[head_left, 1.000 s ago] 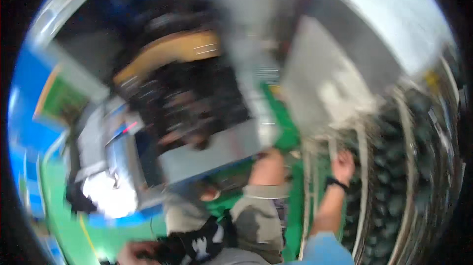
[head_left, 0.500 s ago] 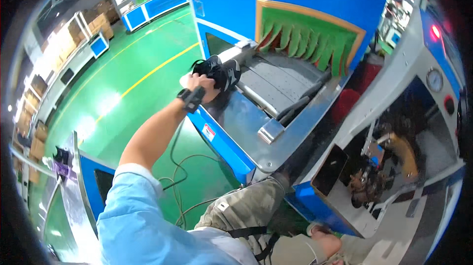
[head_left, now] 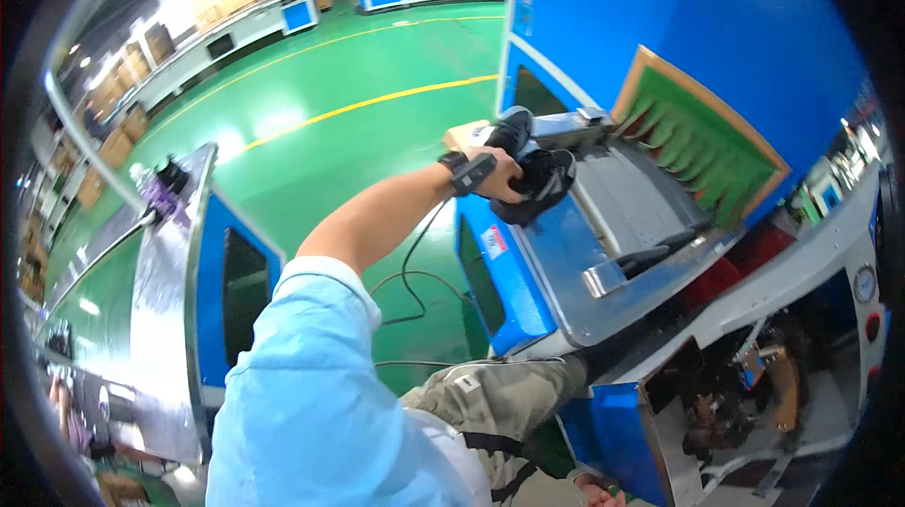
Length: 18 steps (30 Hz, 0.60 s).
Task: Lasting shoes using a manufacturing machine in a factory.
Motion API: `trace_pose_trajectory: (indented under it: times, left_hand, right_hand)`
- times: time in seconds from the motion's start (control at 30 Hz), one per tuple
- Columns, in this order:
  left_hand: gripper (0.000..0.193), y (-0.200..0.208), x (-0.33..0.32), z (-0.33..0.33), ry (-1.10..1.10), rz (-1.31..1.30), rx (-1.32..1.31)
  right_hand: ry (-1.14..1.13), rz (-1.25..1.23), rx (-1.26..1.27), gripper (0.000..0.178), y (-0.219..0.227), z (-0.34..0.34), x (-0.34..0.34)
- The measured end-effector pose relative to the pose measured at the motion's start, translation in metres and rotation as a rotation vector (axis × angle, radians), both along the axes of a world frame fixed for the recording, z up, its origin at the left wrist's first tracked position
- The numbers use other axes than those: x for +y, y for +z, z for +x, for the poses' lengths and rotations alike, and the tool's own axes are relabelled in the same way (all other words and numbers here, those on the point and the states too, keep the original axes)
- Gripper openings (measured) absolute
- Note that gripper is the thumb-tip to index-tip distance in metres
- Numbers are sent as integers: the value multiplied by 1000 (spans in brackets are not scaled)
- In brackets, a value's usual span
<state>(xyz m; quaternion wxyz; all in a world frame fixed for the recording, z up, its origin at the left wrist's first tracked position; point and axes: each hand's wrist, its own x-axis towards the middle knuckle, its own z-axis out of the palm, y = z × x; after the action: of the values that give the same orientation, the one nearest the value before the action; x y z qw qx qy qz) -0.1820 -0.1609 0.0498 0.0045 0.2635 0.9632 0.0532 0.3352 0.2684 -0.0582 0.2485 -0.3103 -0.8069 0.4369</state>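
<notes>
My left hand (head_left: 499,177), with a dark band on its wrist, is closed around a pair of black shoes. One shoe (head_left: 545,177) hangs sole-outward past my fingers, and the other shoe (head_left: 513,130) sits just beyond it. They are over the near left corner of a metal machine table (head_left: 556,243), beside the grey conveyor belt (head_left: 632,191). Whether they touch the table I cannot tell. Low at the bottom edge, my right hand (head_left: 600,492) shows only in part, down beside my trousers; its fingers are too cut off to read.
Green strips (head_left: 702,144) hang across the opening of the blue machine (head_left: 754,26). At right stands a grey machine with a gauge (head_left: 864,283). A steel-topped workbench (head_left: 165,290) is at left. Cables (head_left: 415,295) lie on the green floor.
My view has swung left, so the machine and table sit farther right and more workbench shows. The shoes stay in my left hand near the table corner, turned somewhat.
</notes>
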Motion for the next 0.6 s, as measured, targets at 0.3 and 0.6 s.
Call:
trace_pose_trajectory:
  times: [0.3,0.6]
  left_hand:
    - [45,6,-179,248,344,86,63]
    - [33,66,-420,522,1204,-426,328]
  right_hand:
    - [-10,342,-116,33,-22,47,23]
    - [159,587,-136,25,-18,9,46]
